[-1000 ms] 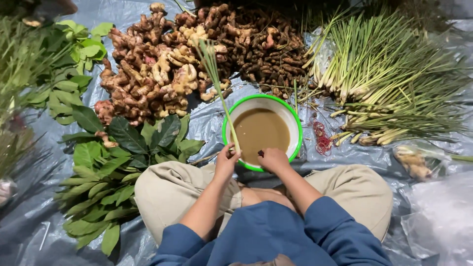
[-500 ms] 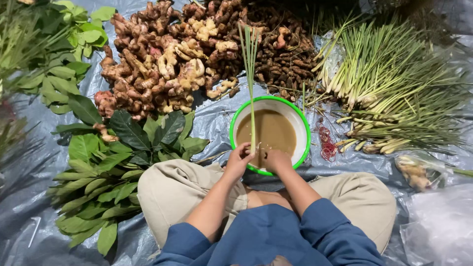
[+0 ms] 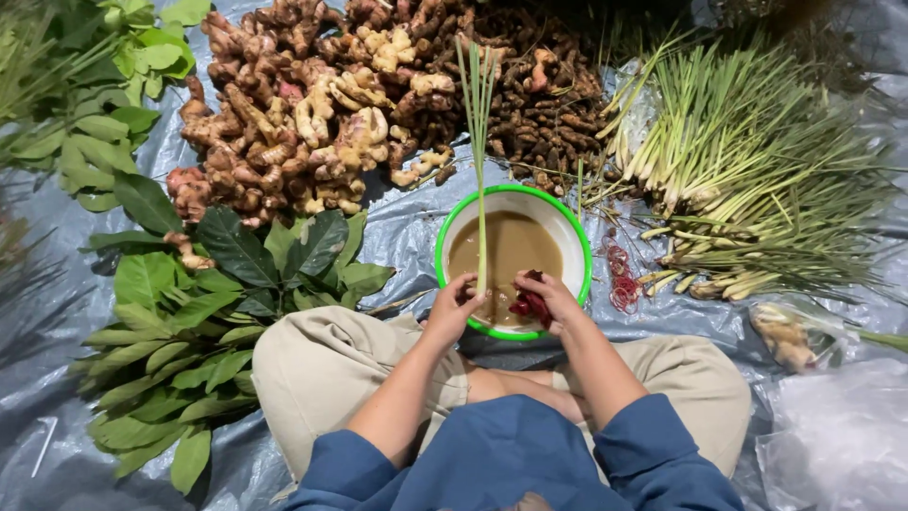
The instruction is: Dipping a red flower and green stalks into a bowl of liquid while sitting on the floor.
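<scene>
I sit cross-legged on a grey plastic sheet. My left hand point(image 3: 454, 305) grips the base of a thin bundle of lemongrass stalks point(image 3: 480, 142), which stands upright over a white bowl with a green rim point(image 3: 584, 248). The bowl holds brown muddy water. My right hand point(image 3: 549, 298) rests at the bowl's near edge and pinches a small dark red clump point(image 3: 530, 301) of what looks like rubber bands.
A heap of ginger roots point(image 3: 312, 114) and darker roots point(image 3: 549, 85) lies behind the bowl. Lemongrass stalks point(image 3: 747, 161) pile up on the right. Broad green leaves point(image 3: 189, 312) lie at left. Red rubber bands point(image 3: 622, 284) and a bagged root point(image 3: 790, 336) lie right of the bowl.
The lemongrass bundle has swung from leaning left to standing upright over the bowl. My right hand has shifted to the bowl's near edge with the red clump in it.
</scene>
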